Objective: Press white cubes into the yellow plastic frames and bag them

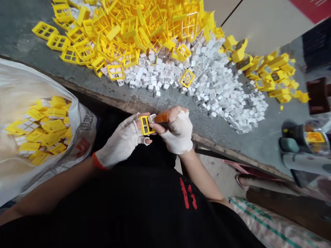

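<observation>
My left hand [126, 136], in a white fingerless-style glove with an orange cuff, is closed round a small yellow plastic frame [147, 125] with square openings. In my gloved right hand [179, 131], the bare fingertips pinch a small white plastic cube [152, 118] at the frame's upper right corner. Whether the cube is seated in an opening, I cannot tell. An orange piece [161, 117] lies along the right index finger; it looks like a finger cover, but its kind is unclear. Both hands are just in front of the workbench edge.
On the grey workbench [165, 106] lie a large heap of yellow frames [144, 24], many loose white cubes [217, 82] and filled yellow pieces [279, 74]. A white sack [86, 129] of assembled pieces [49, 127] stands left. A jar [317, 137] sits right; another person's foot [243, 182] shows below.
</observation>
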The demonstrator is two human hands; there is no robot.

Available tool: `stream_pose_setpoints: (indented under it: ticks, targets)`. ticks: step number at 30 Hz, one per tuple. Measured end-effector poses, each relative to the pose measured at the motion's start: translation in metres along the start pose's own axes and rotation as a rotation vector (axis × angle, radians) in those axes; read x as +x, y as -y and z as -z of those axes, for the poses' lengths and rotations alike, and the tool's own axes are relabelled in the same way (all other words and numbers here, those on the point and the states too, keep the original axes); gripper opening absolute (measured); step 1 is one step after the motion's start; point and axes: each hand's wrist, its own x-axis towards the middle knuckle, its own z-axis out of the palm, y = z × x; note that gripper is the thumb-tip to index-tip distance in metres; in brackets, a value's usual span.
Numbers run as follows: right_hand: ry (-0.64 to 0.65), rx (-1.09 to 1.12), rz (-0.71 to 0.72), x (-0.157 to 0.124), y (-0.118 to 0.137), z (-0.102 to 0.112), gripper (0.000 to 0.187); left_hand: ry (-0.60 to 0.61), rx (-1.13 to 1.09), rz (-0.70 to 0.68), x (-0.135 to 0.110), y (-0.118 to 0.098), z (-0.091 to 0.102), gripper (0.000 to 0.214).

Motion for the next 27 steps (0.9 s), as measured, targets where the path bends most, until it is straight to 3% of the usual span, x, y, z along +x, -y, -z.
stream_pose_setpoints:
  ticks: [3,7,10,13,15,19,23,27]
  targets:
    - [0.126,-0.039,-0.028,0.001,0.006,0.005,0.041,-0.035,0.012,-0.013,-0.005,-0.002,-0.003,0.022]
    - [0.308,-0.057,-0.025,0.001,0.009,0.014,0.038,-0.092,0.031,0.002,-0.008,-0.004,-0.001,0.033]
    - [0.261,-0.021,-0.061,0.008,-0.008,0.016,0.032,-0.126,0.031,0.026,-0.008,-0.005,0.005,0.039]
    - [0.144,-0.14,-0.256,0.032,-0.034,0.009,0.027,-0.167,0.025,0.0,-0.008,-0.007,0.009,0.032]
    - [0.181,-0.258,-0.344,0.052,-0.047,-0.002,0.027,-0.197,0.02,-0.022,-0.008,-0.009,0.01,0.024]
    - [0.316,-0.367,-0.342,0.075,-0.05,-0.021,0.028,-0.278,0.016,-0.032,-0.007,-0.013,0.008,0.013]
    - [0.267,-0.236,-0.253,0.058,-0.038,-0.012,0.025,-0.298,0.002,-0.01,-0.005,-0.015,0.009,0.014]
    - [0.161,-0.001,-0.085,0.02,-0.011,0.007,0.029,-0.204,0.005,0.03,-0.003,-0.011,0.009,0.017]
